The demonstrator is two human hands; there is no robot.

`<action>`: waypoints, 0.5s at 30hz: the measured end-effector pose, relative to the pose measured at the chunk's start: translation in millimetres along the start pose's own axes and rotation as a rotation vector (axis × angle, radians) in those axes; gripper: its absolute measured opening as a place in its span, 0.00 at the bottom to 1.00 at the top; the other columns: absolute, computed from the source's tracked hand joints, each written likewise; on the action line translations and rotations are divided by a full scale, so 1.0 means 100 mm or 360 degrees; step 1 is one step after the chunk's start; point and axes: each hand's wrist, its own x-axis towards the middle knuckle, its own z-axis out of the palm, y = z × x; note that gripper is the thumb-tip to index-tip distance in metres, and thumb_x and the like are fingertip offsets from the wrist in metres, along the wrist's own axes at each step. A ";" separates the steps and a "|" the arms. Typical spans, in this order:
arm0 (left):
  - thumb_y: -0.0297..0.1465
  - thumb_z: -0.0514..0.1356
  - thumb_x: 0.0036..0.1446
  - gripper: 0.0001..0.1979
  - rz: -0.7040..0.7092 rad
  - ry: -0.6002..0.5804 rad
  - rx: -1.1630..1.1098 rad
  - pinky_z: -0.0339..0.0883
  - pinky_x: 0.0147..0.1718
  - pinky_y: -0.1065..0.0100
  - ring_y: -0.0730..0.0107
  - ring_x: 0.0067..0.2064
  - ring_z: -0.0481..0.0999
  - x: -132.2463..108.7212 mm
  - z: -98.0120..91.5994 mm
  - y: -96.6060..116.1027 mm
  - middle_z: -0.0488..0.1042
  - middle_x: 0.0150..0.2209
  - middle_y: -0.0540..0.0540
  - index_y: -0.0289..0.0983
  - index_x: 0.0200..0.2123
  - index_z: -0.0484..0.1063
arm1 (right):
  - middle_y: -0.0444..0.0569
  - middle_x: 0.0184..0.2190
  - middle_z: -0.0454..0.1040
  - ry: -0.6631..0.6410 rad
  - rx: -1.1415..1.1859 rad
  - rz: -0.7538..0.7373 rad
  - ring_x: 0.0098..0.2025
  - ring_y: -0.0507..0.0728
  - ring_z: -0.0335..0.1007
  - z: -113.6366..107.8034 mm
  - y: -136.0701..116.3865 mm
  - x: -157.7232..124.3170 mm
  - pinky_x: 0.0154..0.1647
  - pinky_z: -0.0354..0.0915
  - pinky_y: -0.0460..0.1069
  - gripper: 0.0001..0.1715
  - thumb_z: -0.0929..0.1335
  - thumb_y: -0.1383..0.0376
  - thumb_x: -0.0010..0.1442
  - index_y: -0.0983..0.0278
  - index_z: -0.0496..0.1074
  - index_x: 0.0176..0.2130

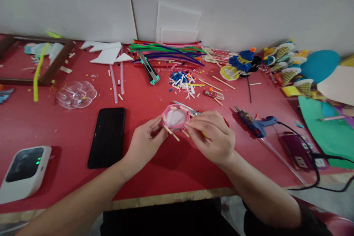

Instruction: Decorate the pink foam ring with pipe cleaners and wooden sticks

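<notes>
Between my two hands is a small round craft basket (176, 117) with a white inside, a pink rim and short wooden sticks around it. My left hand (146, 138) grips its left side with thumb and fingers. My right hand (212, 134) is closed in a pinch at its right edge, by the pink rim and a stick; what lies between those fingertips is hard to make out. Behind the basket, partly under my right hand, lies a pair of scissors (190, 109) with a blade showing.
A black phone (107, 137) lies left of my hands, a white device (26, 173) farther left. On the right rests a blue glue gun (256, 122) with its cable. A utility knife (149, 69), pipe cleaners (168, 52), cut pieces (183, 81) and a blue-haired figure (243, 62) are at the back.
</notes>
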 end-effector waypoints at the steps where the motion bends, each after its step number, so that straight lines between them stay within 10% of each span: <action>1: 0.31 0.65 0.49 0.15 0.0002 -0.0011 0.0010 0.72 0.49 0.56 0.55 0.47 0.80 0.00 0.00 0.00 0.83 0.41 0.45 0.41 0.43 0.79 | 0.45 0.31 0.79 0.0000 -0.0014 0.0020 0.33 0.54 0.73 0.00 0.00 0.00 0.38 0.71 0.53 0.11 0.69 0.74 0.58 0.59 0.75 0.38; 15: 0.33 0.65 0.51 0.18 -0.0011 -0.0123 -0.0095 0.78 0.33 0.64 0.55 0.46 0.80 0.04 -0.03 -0.12 0.80 0.45 0.40 0.40 0.47 0.77 | 0.46 0.36 0.78 0.0069 0.0326 0.0635 0.41 0.55 0.75 -0.05 0.05 0.03 0.44 0.73 0.53 0.07 0.70 0.70 0.58 0.60 0.75 0.39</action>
